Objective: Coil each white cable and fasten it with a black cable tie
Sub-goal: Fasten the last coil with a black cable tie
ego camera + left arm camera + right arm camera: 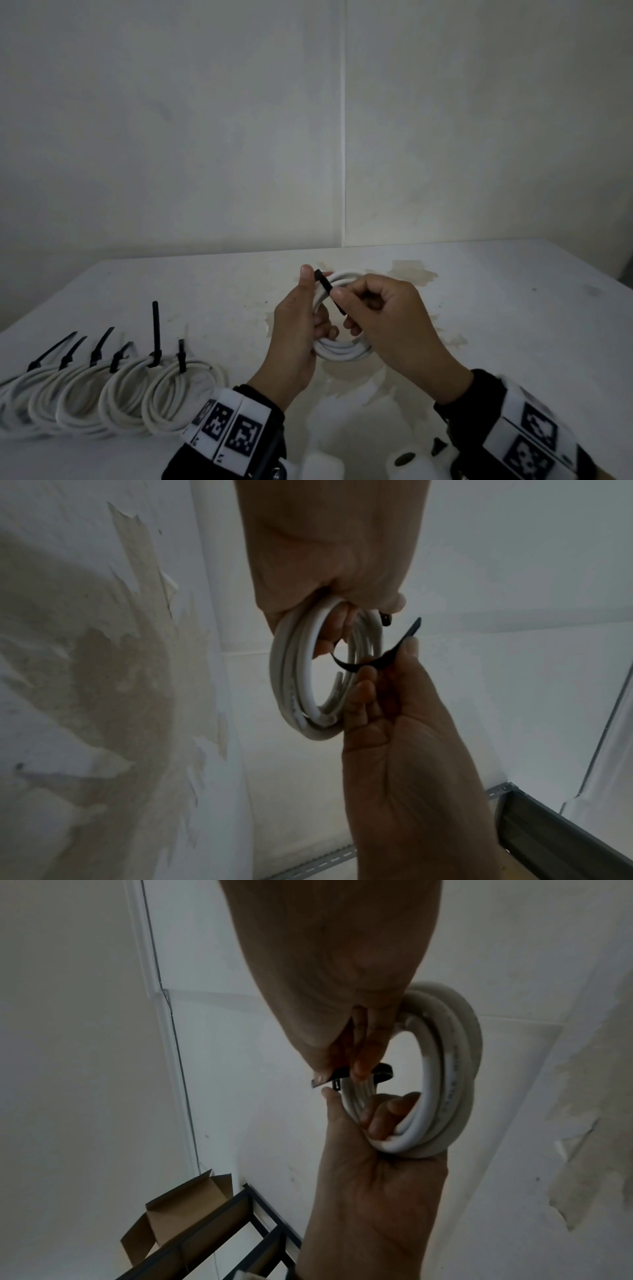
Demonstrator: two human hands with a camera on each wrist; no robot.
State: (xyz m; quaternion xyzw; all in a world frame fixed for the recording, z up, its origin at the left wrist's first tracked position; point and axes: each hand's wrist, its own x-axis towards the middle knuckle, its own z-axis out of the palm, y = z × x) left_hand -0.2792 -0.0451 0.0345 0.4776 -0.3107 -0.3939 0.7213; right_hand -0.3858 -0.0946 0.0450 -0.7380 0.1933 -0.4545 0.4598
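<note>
A coil of white cable (pixel 342 353) is held upright just above the white table (pixel 513 308). My left hand (pixel 301 322) grips its left side, fingers through the loop and thumb up by the tie's head. A black cable tie (pixel 327 287) crosses the coil's top. My right hand (pixel 373 305) pinches the tie's strap between thumb and forefinger. In the left wrist view the strap (pixel 380 661) curves through the coil (pixel 291 669), its tip free beyond the right hand (pixel 394 710). The right wrist view shows the tie's head (pixel 337 1084) beside my left hand's (pixel 369 1177) thumb.
Several tied white coils (pixel 120 387) lie in a row at the table's front left, black tie tails (pixel 156 329) sticking up. The tabletop has peeled, stained patches (pixel 414 274). A wall stands close behind. A dark metal shelf frame (pixel 240 1231) and a cardboard box (pixel 185 1213) stand beside the table.
</note>
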